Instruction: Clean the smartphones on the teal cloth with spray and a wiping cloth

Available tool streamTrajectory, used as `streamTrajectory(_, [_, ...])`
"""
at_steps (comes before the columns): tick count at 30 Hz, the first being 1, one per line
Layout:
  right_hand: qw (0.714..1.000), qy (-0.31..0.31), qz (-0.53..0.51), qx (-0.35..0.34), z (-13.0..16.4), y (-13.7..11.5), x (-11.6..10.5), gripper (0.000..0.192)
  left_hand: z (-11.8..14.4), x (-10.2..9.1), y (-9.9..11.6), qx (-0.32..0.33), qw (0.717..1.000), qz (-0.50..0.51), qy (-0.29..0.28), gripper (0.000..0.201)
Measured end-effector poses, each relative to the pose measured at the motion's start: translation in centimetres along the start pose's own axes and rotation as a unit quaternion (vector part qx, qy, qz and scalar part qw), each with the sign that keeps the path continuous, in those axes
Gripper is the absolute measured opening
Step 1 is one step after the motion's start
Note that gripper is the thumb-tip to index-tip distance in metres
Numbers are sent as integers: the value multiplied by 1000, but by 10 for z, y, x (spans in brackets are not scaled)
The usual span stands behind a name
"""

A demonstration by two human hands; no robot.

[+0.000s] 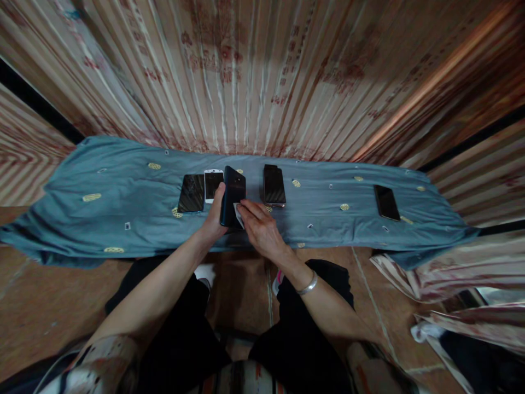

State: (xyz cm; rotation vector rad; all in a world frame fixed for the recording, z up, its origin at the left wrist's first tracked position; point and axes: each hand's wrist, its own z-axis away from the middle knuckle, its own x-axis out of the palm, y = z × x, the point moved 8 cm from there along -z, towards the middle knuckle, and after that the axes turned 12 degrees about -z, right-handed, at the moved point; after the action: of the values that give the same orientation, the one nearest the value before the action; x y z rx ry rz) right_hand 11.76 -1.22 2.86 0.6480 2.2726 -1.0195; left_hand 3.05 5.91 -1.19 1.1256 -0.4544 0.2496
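1. Patterned shirt (246,377) and black trousers (172,345) nearest camera, bottom of view; person's legs apart, facing the table, shoes (205,273) on brown tiled floor (241,290).
2. Left hand (214,220): closed round the lower left side of a dark phone (232,191), thumb along the edge. Phone is held up and tilted, roughly in front of the person, over the near half of the cloth.
3. Right hand (261,227): fingers together, holding a small white piece (238,215) against the lower right part of the dark phone. Material of the piece: can't tell. Silver bracelet (307,283) on this wrist.
4. White phone (214,185) lies just beyond the left hand, screen up, partly hidden by thumb and dark phone.
5. Black tablet (191,193) flat, just left of the white phone, screen reflecting stripes.
6. Phone stack (274,186) right of the dark phone, beyond the right hand; black screen on top, exact count unclear.
7. Lone phone (386,202) well apart, toward the right end, lying flat, dark face up.
8. Blue-green cloth (131,219) with yellow prints covers the long table, wrinkled, hanging over the ends.
9. Striped curtain (246,82) behind, red-brown prints.
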Motion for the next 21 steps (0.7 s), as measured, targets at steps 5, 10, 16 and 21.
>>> streamTrajectory(5, [1000,7,1,-27,2,-14,4,39,-1,-1,-2,-29,999,-18,-1,56])
streamTrajectory(10, [999,9,6,-32,0,-17,4,37,0,0,-9,-34,999,-18,-11,54])
streamTrajectory(16, [999,27,13,-10,-7,-6,-2,39,0,4,-23,-68,998,1,-8,44])
streamTrajectory(21, [998,57,28,-4,-9,1,-4,39,2,5,-23,-47,999,25,13,36])
